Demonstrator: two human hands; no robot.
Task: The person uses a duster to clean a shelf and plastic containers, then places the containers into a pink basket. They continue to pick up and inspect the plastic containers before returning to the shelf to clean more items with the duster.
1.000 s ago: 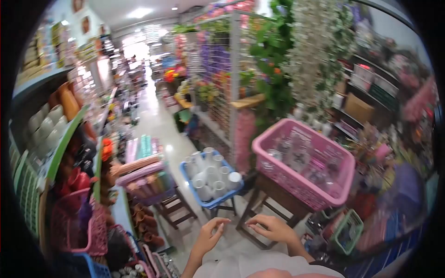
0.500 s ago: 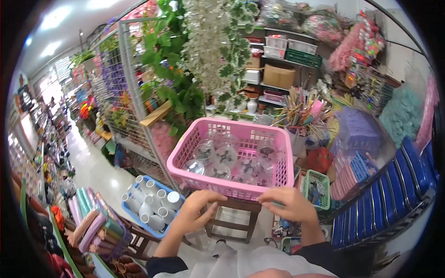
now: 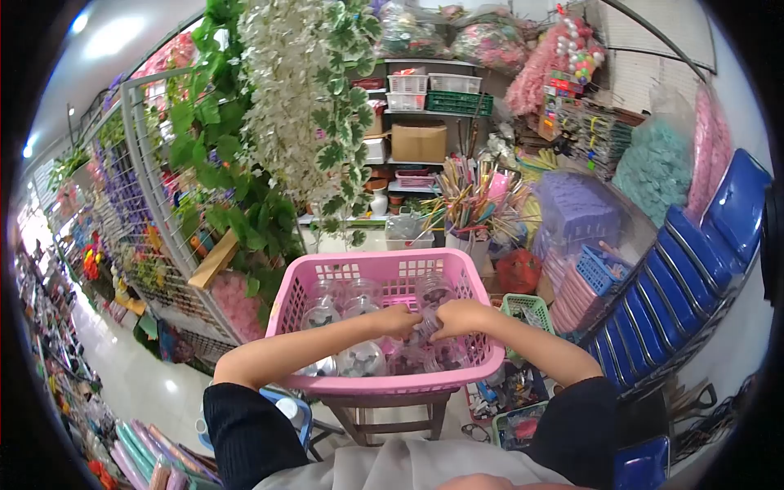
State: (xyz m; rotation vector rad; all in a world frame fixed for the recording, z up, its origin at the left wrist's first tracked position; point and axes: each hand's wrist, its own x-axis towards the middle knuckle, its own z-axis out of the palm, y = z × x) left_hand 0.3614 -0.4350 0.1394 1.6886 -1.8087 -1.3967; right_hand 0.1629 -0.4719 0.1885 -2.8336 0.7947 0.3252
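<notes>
The pink plastic basket (image 3: 392,384) stands on a dark wooden stool (image 3: 384,400). Clear, round, see-through containers with dark patterned parts fill it, among them one clear container (image 3: 362,359) at the front left. Both of my hands reach inside, over its right half. My left hand (image 3: 398,321) is closed, its fingers curled at the near side of a clear container (image 3: 425,327). Across from it, my right hand (image 3: 456,318) pinches at the same container. My fingers partly hide that container.
On the right is a stack of blue padded chairs (image 3: 653,302). A green basket (image 3: 527,310) and boxes of small goods sit beside the stool. A blue crate (image 3: 298,408) with white vases is at lower left. Hanging greenery (image 3: 237,155) and a wire rack stand behind.
Both hands have moved from the basket's near rim into it, closing at a clear container. My view has turned right, so the basket and shelves sit differently in frame.
</notes>
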